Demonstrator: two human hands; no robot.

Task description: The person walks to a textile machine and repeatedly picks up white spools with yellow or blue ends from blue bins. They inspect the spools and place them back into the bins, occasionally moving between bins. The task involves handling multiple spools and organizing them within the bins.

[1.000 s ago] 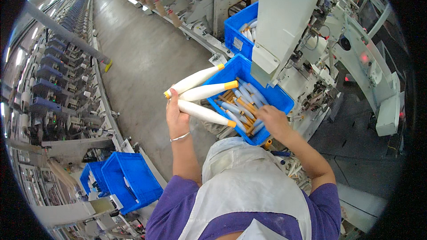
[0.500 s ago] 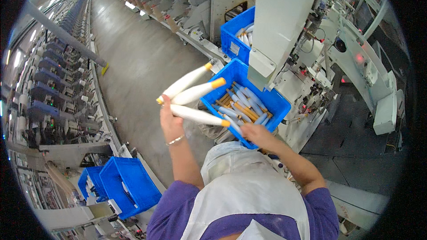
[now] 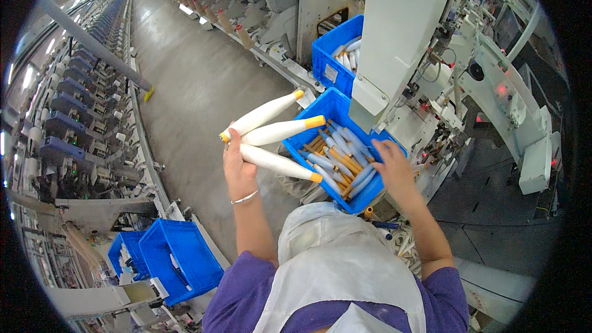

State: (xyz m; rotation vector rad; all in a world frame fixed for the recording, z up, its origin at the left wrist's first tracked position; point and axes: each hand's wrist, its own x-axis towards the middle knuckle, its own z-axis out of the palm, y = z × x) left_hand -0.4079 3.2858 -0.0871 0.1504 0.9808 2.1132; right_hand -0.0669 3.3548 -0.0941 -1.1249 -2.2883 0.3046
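Three yarn bobbins (image 3: 280, 131), wound white with yellow tube ends, fan out from my left hand (image 3: 239, 171), which is closed around their near ends. They point to the right, partly in front of the blue crate (image 3: 338, 103). In this crate lie several pale-blue and white wound bobbins (image 3: 339, 143) among bare-looking tan tubes (image 3: 350, 163). My right hand (image 3: 394, 169) hovers at the crate's right side, fingers apart, with nothing visible in it. Whether its fingertips touch a bobbin I cannot tell.
Behind stands a second blue crate (image 3: 327, 68) holding white bobbins. A white machine column (image 3: 401, 31) rises close beyond my right hand. More blue crates (image 3: 179, 259) sit at lower left. Spindle rows (image 3: 74, 111) line the aisle (image 3: 179, 68). Pale loose items (image 3: 404, 243) lie beside my apron.
My right hand has moved from the crate's near edge to its right side, and its fingers have spread. The left hand keeps its three bobbins nearly in place. The view has shifted slightly.
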